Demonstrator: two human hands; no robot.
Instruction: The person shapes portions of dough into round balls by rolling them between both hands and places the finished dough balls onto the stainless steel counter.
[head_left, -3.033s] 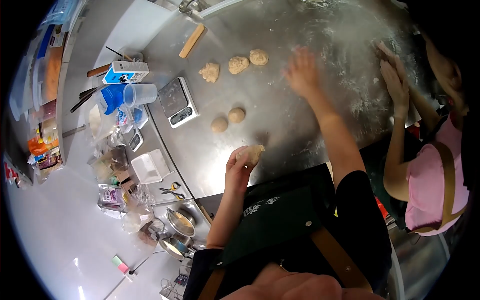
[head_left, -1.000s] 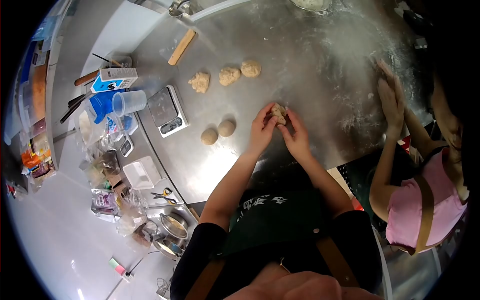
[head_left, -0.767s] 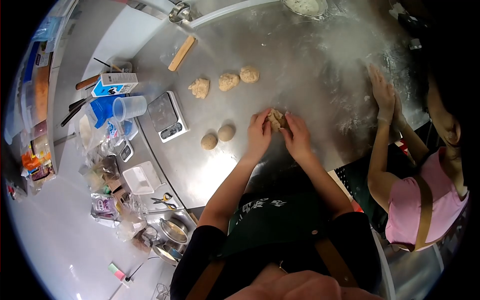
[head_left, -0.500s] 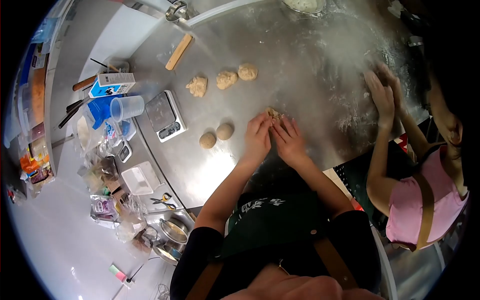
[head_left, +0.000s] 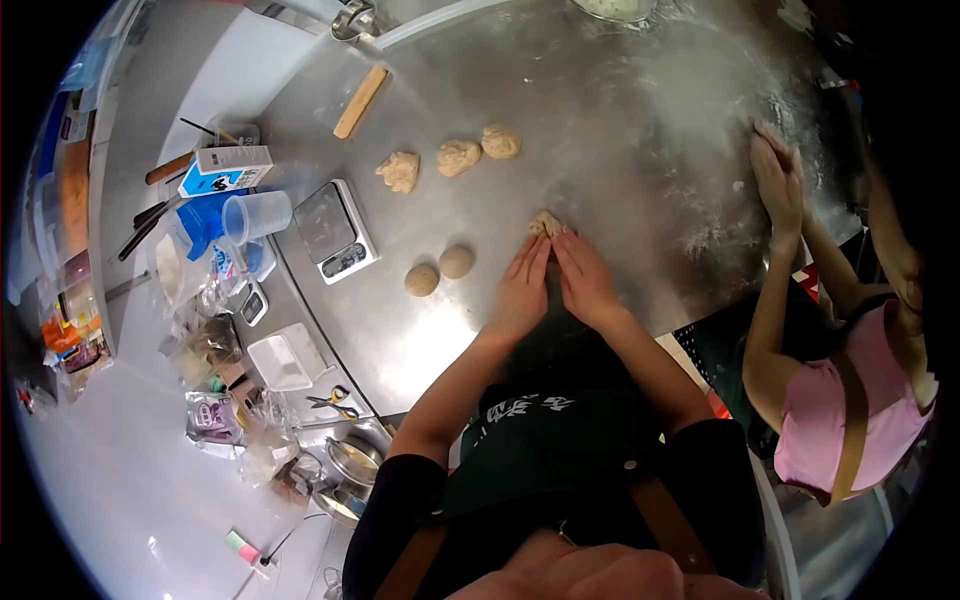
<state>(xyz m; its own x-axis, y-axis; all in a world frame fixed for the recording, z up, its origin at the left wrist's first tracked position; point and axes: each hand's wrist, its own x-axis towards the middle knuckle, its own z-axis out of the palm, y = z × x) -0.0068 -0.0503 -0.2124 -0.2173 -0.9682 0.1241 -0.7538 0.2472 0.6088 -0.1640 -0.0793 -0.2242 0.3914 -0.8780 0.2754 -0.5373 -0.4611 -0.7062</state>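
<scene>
A rough piece of dough (head_left: 544, 221) lies on the steel worktop, pressed between the fingertips of both hands. My left hand (head_left: 523, 290) touches its near left side, fingers stretched forward and held together. From the right, my right hand (head_left: 587, 280) meets the same piece, its fingertips close to those of the left. Two smooth dough balls (head_left: 456, 262) sit left of my left hand. Farther back are three rough lumps of dough (head_left: 458, 158) in a loose row. Part of the dough under my fingertips is hidden.
A kitchen scale (head_left: 335, 232) and a wooden stick (head_left: 360, 102) lie to the left. Beyond the worktop's left edge stand a clear plastic cup (head_left: 257, 214), a carton (head_left: 226, 170) and scissors (head_left: 333, 402). At right, a co-worker's hands (head_left: 778, 180) are together over floured steel.
Both hands have come down flatter around the dough, fingers now stretched over its near side. The co-worker's hands have shifted slightly right. The whole view has moved a little.
</scene>
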